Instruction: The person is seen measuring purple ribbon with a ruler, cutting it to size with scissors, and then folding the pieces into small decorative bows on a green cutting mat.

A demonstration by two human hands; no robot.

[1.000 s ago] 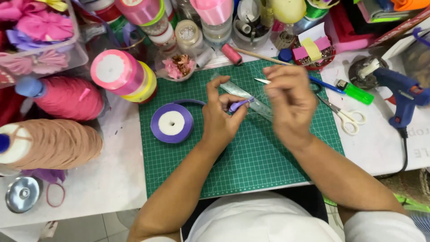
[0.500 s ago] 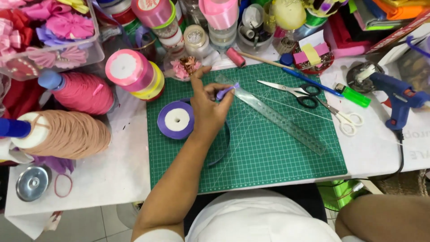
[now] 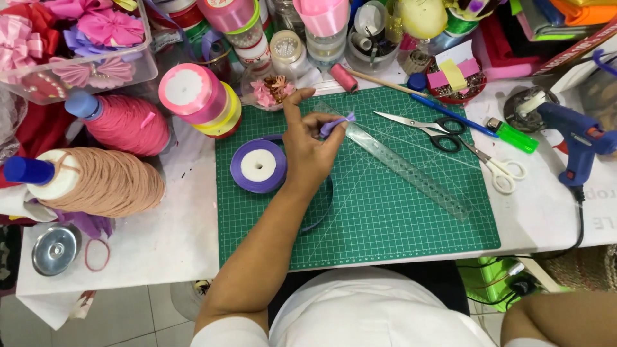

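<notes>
My left hand (image 3: 307, 148) rests over the green cutting mat (image 3: 385, 212) and pinches a folded piece of purple ribbon (image 3: 337, 123) between thumb and fingers. The ribbon end touches the upper end of a clear plastic ruler (image 3: 405, 166) that lies diagonally on the mat. A spool of purple ribbon (image 3: 258, 166) sits just left of that hand, and a loop of ribbon trails under the wrist. My right hand is out of view; only the right arm (image 3: 559, 318) shows at the bottom right corner, off the table.
Two pairs of scissors (image 3: 450, 138) lie right of the ruler, with a green lighter (image 3: 514, 136) and a blue glue gun (image 3: 575, 138) beyond. Pink and yellow ribbon rolls (image 3: 196, 96), two thread cones (image 3: 109, 181), jars and a bin of ribbon flowers (image 3: 71, 45) crowd the back and left.
My right hand has let go of the ribbon and ruler and dropped off the table to the lower right. The left hand keeps the ribbon pinched at the ruler's end.
</notes>
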